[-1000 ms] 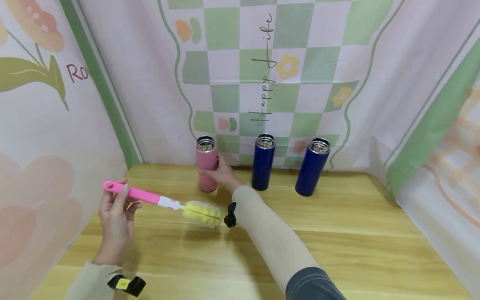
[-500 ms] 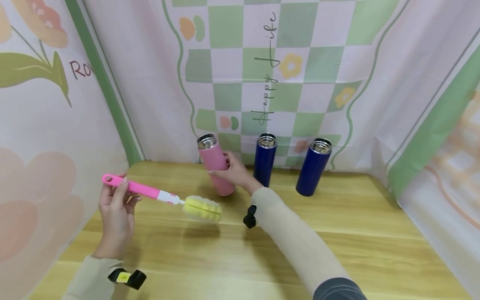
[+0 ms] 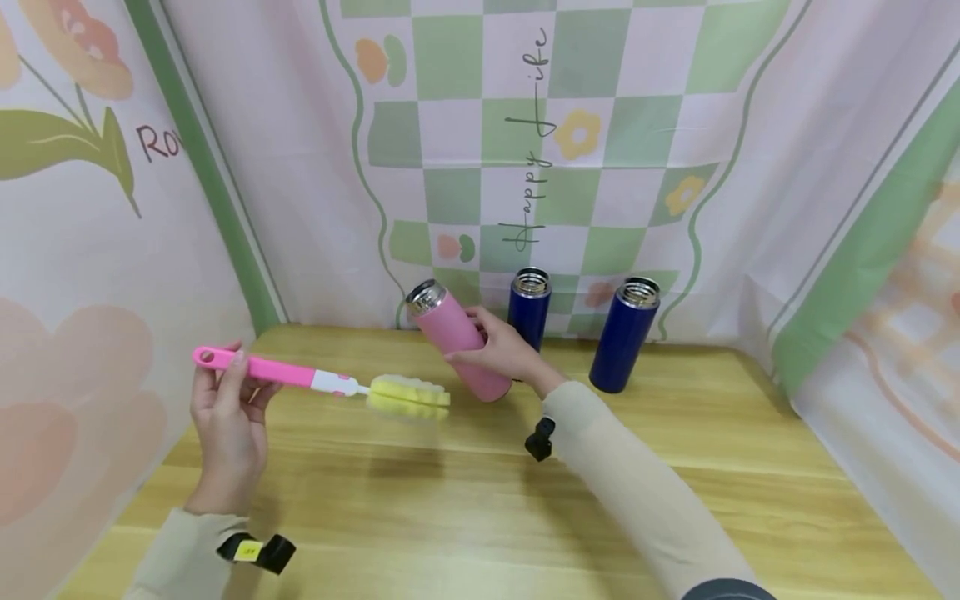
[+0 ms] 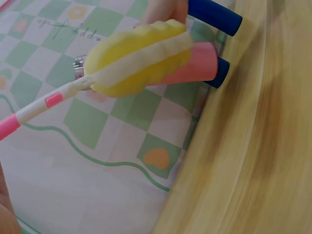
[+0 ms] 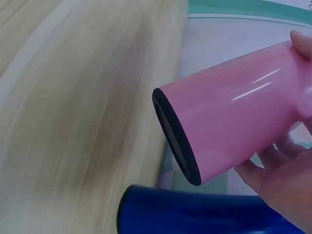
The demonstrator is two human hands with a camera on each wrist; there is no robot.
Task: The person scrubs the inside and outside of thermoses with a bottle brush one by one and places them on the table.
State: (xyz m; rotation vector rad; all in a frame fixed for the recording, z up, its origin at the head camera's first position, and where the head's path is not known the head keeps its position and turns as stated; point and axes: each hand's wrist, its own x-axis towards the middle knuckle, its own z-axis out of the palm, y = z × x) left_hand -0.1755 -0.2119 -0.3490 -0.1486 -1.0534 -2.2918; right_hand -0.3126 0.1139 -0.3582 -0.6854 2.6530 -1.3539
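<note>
Right hand holds pink bottle tilted; narrow gap to brush.

"Happy Life" script running sideways up the checked cloth, "Ro" lettering on the flowered cloth at left, next letter cut off, yellow label on a black wristband, too small for me to read

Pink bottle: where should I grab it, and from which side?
Probably round the middle of the pink bottle, coming from the right, as the right hand does: it's a plain tube without a handle, and its top leans left, so the mouth points away from your hand.
</note>
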